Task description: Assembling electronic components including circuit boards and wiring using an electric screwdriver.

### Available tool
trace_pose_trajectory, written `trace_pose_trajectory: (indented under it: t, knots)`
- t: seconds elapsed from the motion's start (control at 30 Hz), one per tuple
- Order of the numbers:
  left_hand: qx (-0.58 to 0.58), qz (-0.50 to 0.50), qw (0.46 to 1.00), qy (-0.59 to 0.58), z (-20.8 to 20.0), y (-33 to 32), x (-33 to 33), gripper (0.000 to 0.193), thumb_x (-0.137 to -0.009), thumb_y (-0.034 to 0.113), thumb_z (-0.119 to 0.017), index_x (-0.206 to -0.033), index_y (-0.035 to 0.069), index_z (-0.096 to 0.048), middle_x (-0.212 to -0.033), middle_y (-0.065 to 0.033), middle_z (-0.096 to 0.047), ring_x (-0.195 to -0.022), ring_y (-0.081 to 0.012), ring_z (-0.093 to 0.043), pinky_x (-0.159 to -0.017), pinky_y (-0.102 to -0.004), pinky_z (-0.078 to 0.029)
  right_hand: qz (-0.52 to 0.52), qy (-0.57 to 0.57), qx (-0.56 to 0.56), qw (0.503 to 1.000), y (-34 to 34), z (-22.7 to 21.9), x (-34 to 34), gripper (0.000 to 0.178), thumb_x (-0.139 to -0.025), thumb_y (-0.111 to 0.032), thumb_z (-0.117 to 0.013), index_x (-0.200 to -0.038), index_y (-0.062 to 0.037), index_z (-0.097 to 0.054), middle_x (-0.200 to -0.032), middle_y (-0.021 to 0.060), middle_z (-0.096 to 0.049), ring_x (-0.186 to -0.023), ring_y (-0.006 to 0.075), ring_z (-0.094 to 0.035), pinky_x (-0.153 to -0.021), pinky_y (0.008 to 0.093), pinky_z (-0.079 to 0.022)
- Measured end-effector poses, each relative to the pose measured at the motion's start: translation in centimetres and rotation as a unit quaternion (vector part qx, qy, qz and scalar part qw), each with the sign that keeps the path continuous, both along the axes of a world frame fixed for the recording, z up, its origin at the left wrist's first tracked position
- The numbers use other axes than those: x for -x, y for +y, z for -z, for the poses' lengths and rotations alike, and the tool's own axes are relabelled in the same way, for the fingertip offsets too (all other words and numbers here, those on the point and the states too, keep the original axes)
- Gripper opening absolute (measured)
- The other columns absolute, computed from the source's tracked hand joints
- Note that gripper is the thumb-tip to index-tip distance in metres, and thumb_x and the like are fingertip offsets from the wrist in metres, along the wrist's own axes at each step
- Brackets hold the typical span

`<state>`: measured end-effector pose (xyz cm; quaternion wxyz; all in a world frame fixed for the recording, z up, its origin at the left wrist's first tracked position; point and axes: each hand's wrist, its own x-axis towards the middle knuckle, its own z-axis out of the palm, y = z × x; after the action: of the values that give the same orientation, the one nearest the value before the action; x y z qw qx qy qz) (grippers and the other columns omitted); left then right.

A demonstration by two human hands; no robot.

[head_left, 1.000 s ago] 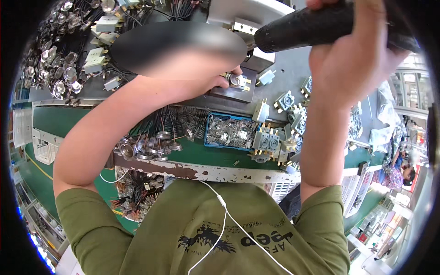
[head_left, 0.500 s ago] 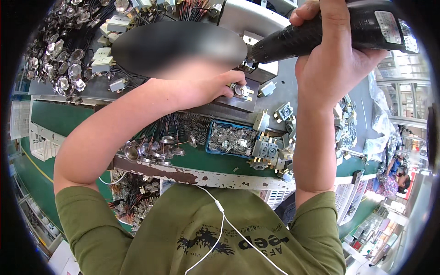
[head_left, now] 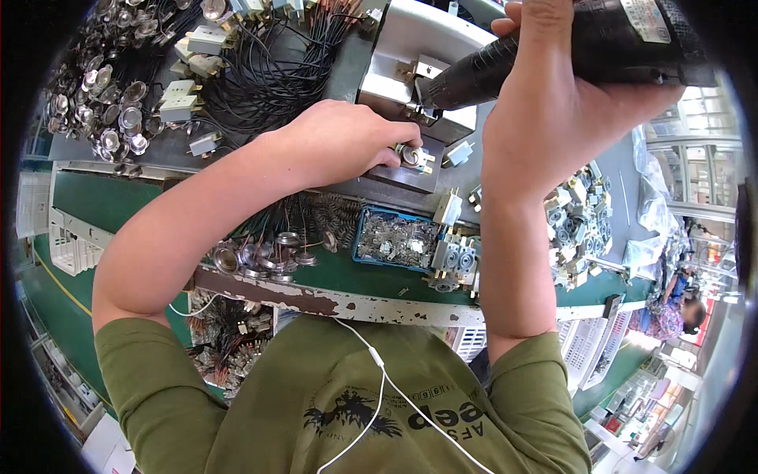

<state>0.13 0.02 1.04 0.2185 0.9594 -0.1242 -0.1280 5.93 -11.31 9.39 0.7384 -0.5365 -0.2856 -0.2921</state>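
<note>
My right hand (head_left: 545,87) is wrapped round a black electric screwdriver (head_left: 489,75), which lies almost level with its tip pointing left. That tip is close to a metal fixture (head_left: 387,75) with a small white-and-brass part on it; whether they touch I cannot tell. On a dark metal block (head_left: 379,175) in front of the fixture, my left hand (head_left: 351,138) pinches a small round metal-capped part (head_left: 410,156) with brass prongs to its right. The tips of my left fingers are partly hidden behind the part.
A blue tray (head_left: 357,246) of small metal pieces sits near the bench edge. Grey socket-like parts (head_left: 580,217) are heaped at right. Bundled black wires (head_left: 268,75) and many metal caps (head_left: 110,110) lie at left. Another person (head_left: 671,316) is far right.
My right hand and the screwdriver have shifted slightly left, uncovering more of the grey parts at right. My left hand keeps its hold. The blurred patch over the wires is gone.
</note>
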Motion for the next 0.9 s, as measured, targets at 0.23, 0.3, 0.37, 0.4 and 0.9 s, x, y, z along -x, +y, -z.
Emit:
trace_pose_trajectory:
  t: [0.23,0.3,0.37,0.4,0.9]
  knots:
    - [-0.012,-0.01,1.0,0.011,0.0,0.0,-0.1,0.032,-0.099,0.031,-0.062,-0.13,0.024,-0.064,-0.104,-0.0089,-0.076,-0.097,-0.0332,-0.072,-0.084,-0.0469,-0.056,-0.01,-0.018,0.104,0.994,-1.0,0.4,-1.4,0.047,-0.091,-0.013,-0.083,-0.121,-0.0047,-0.049,-0.085,0.0047,-0.066,-0.061,0.0111,-0.061,-0.052,0.0243,-0.049]
    - [-0.007,-0.013,1.0,0.02,-0.2,0.0,-0.3,0.032,-0.099,0.032,-0.062,-0.13,0.024,-0.064,-0.103,-0.009,-0.076,-0.097,-0.0333,-0.072,-0.084,-0.0471,-0.056,-0.066,-0.021,0.098,0.993,-1.2,0.4,-2.9,0.045,-0.09,-0.014,-0.084,-0.119,-0.0042,-0.051,-0.084,0.005,-0.066,-0.06,0.0114,-0.061,-0.052,0.0249,-0.049]
    - [-0.004,-0.015,0.999,0.03,-0.2,-0.1,-0.4,0.032,-0.099,0.032,-0.062,-0.13,0.024,-0.064,-0.103,-0.0092,-0.076,-0.097,-0.0333,-0.072,-0.085,-0.0472,-0.056,-0.375,0.098,-0.078,0.918,-1.0,0.4,-4.4,0.034,-0.091,-0.013,-0.081,-0.11,-0.0024,-0.056,-0.078,0.0049,-0.065,-0.059,0.0118,-0.061,-0.052,0.0256,-0.049]
    - [-0.01,-0.016,0.999,0.028,-0.2,-0.1,-0.4,0.032,-0.099,0.032,-0.062,-0.131,0.025,-0.064,-0.104,-0.0092,-0.076,-0.098,-0.0332,-0.072,-0.085,-0.0471,-0.056,-0.514,0.153,-0.164,0.828,-1.0,0.2,-4.8,0.028,-0.091,-0.012,-0.08,-0.105,-0.0014,-0.058,-0.075,0.0048,-0.065,-0.058,0.012,-0.062,-0.052,0.026,-0.049]
    - [-0.009,-0.011,1.0,-0.001,0.5,0.1,-0.2,0.033,-0.099,0.033,-0.063,-0.131,0.026,-0.065,-0.103,-0.0118,-0.076,-0.095,-0.0337,-0.073,-0.083,-0.0474,-0.057,-0.06,0.04,0.093,0.993,-2.0,-0.1,-1.2,0.032,-0.094,-0.002,-0.074,-0.117,0.0003,-0.052,-0.094,0.0126,-0.073,-0.064,0.0149,-0.069,-0.054,0.0265,-0.056]
